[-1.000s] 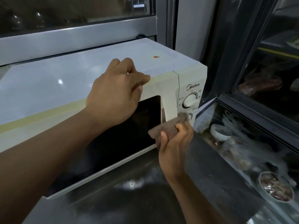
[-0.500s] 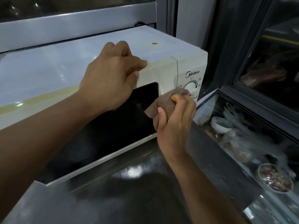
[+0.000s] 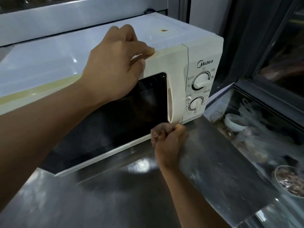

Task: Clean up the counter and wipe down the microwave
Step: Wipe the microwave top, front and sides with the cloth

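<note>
A cream microwave (image 3: 176,63) with a dark door window and two dials stands on the steel counter (image 3: 131,195). My left hand (image 3: 115,63) grips the top front edge of its door, fingers curled over the top. My right hand (image 3: 171,143) holds a bunched brown cloth (image 3: 160,130) against the bottom of the door handle, at the microwave's lower front edge. A small orange stain (image 3: 163,30) sits on the microwave's top.
To the right, under glass, lie a small white bowl (image 3: 233,120), a bowl of dark food (image 3: 289,180) and clear plastic utensils. A metal ledge and window run behind the microwave. A dark frame rises at the right.
My right hand with the cloth has slid down from the upper dial area to the bottom of the door handle. My left hand keeps its grip on the door's top edge.
</note>
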`<state>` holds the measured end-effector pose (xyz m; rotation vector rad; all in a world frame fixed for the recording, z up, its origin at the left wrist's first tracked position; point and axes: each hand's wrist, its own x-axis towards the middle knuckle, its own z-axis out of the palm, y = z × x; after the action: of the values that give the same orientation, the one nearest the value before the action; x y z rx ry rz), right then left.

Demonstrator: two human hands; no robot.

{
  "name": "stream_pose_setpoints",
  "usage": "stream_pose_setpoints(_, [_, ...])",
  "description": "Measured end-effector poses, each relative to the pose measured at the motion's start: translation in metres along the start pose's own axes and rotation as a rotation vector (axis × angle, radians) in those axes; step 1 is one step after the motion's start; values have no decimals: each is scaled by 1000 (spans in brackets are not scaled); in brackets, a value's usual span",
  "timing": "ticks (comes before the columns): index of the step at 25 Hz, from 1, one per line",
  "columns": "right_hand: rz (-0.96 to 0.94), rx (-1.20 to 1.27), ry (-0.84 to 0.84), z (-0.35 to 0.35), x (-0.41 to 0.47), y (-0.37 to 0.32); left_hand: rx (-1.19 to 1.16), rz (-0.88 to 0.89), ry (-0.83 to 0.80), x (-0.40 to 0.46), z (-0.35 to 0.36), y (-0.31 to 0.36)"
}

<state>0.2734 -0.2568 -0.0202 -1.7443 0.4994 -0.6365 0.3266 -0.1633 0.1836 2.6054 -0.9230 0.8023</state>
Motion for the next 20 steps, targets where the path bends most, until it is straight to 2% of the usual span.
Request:
stream_pose_setpoints(3, [-59, -130, -117, 1, -15, -11, -27, -28, -29, -1, -5, 5])
stream_pose_setpoints(7, [96, -18, -50, -5, -3, -20, -182, -162, -87, 4, -22, 7])
stream_pose_setpoints(10, [274, -12, -115, -1, 2, -17, -120, -100, -110, -10, -47, 2])
stream_pose_setpoints(13, [336, -37, -15, 7, -1, -19, -14, -82, -91, -52, -79, -21])
stream_pose_setpoints(15, [332, -16, 60, 12, -8, -27, 72, -121, -94, -84, -100, -43])
stream_pose_setpoints(18, [297, -64, 26, 31, -39, -38, 160, -160, -96, -122, -115, -75])
stream_pose_setpoints(20, [311, -65, 9, 45, -63, -40, 123, -188, -73, -137, -111, -84])
